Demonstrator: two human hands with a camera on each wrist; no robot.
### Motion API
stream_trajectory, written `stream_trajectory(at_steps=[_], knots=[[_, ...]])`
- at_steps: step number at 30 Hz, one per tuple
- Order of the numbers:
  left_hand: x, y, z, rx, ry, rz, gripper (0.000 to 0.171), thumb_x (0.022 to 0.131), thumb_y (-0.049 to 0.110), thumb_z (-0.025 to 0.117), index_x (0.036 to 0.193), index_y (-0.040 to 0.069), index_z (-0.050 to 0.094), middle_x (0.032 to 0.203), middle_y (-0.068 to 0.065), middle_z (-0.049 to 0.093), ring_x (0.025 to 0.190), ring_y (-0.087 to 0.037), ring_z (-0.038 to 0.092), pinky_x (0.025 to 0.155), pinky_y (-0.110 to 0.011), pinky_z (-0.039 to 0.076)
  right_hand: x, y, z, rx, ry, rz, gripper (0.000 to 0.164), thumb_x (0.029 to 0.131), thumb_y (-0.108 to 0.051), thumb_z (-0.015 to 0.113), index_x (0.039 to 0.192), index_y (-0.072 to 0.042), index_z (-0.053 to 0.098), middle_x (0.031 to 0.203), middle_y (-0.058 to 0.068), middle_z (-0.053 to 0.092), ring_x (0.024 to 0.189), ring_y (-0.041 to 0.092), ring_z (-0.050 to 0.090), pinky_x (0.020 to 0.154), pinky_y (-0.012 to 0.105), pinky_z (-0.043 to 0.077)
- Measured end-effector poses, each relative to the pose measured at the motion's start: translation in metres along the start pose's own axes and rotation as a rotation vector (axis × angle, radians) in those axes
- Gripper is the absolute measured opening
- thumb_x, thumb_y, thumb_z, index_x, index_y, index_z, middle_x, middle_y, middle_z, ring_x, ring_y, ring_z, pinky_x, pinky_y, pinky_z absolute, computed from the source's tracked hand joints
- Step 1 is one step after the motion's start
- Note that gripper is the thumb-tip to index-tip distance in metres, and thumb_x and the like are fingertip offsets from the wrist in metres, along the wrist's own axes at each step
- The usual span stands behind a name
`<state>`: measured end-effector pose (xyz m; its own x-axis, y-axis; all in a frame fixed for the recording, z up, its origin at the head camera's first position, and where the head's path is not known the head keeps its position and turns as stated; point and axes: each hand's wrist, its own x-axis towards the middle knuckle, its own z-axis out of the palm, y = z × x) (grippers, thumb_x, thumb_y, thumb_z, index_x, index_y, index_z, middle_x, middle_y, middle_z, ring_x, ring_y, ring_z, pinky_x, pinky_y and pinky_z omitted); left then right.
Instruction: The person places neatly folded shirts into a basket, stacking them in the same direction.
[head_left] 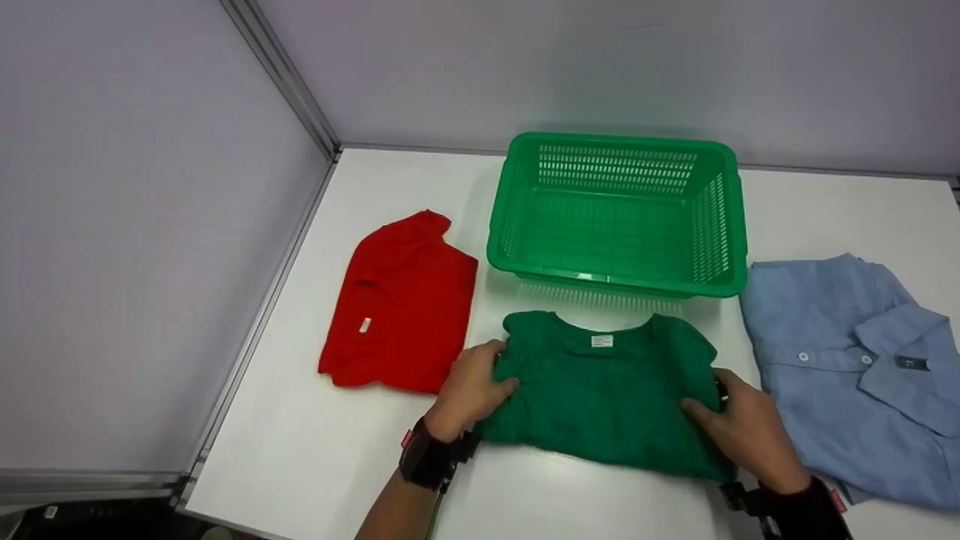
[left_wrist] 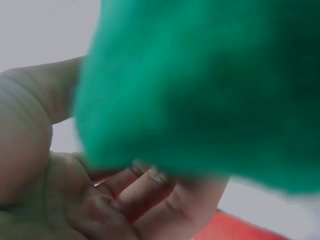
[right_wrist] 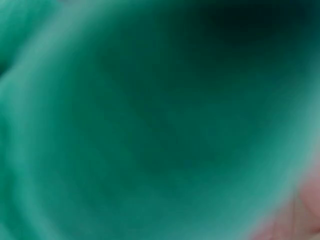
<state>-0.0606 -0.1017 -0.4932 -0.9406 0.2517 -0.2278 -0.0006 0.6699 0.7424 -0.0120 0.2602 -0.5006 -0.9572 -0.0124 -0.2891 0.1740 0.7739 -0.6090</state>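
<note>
A folded green shirt (head_left: 600,397) with a white neck label lies in front of the basket, its collar toward the back. My left hand (head_left: 471,386) grips its left side, thumb on top and fingers beneath the cloth. At the opposite side my right hand (head_left: 739,424) holds the edge the same way, thumb over the fabric. In the left wrist view the green cloth (left_wrist: 200,100) hangs over the curled fingers (left_wrist: 145,195). Blurred green cloth (right_wrist: 150,130) fills most of the right wrist view and hides nearly all of that hand.
A green plastic basket (head_left: 611,285) with nothing in it stands at the back. To the left lies a folded red shirt (head_left: 409,307). A folded light blue button shirt (head_left: 817,390) lies on the right. Grey panels (head_left: 600,75) border the white table (head_left: 292,450).
</note>
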Motion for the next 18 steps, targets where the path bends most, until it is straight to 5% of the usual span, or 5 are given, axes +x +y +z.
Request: stream_trajectory(at_steps=[10, 18], knots=[[-0.025, 0.026, -0.027, -0.023, 0.051, 0.113, 0.048, 0.097, 0.011, 0.075, 0.139, -0.005, 0.059, 0.13, -0.019, 0.068, 0.117, -0.031, 0.064, 0.104, -0.05, 0.056, -0.026, -0.019, -0.029, 0.036, 0.029, -0.014, 0.063, 0.099, -0.033, 0.075, 0.142, 0.008, 0.053, 0.119, 0.03, 0.071, 0.099, 0.036, 0.072, 0.07, 0.031, 0.054], [-0.024, 0.058, -0.061, -0.017, 0.124, 0.235, 0.043, 0.097, 0.011, 0.075, 0.136, -0.002, 0.06, 0.124, -0.016, 0.069, 0.111, -0.028, 0.065, 0.095, -0.045, 0.06, -0.031, -0.039, -0.066, 0.07, 0.123, -0.047, 0.068, 0.101, -0.036, 0.073, 0.146, 0.008, 0.049, 0.126, 0.038, 0.066, 0.113, 0.053, 0.067, 0.075, 0.048, 0.064]])
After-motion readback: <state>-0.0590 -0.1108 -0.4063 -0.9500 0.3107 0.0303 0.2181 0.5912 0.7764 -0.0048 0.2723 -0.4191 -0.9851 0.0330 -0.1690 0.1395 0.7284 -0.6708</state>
